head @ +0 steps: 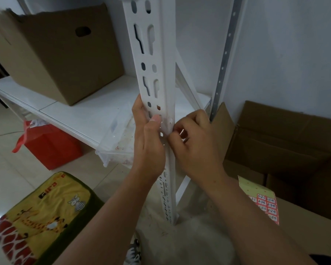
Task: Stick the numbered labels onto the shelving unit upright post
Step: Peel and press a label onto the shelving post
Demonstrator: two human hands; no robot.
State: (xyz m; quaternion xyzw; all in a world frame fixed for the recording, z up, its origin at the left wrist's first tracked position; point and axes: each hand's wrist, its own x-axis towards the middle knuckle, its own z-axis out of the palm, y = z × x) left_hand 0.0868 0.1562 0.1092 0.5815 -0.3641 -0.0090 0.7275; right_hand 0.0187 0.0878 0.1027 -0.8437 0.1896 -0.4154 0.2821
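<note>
The white slotted upright post (155, 60) of the shelving unit runs down the middle of the view. My left hand (149, 146) grips the post at shelf height, fingers behind it and thumb pressed on its front face. My right hand (195, 144) is against the post's right edge with its fingers curled; its fingertips meet the corner just right of my left thumb. Any label between those fingertips is too small to make out. A sheet of red numbered labels (266, 207) lies on a cardboard box at the lower right.
A big cardboard box (61, 54) stands on the white shelf (80, 113). A clear plastic bin (118, 148) hangs off the shelf edge beside the post. A red bag (50, 146) sits under the shelf, an open carton (287, 142) at right, a yellow cushioned stool (42, 217) at lower left.
</note>
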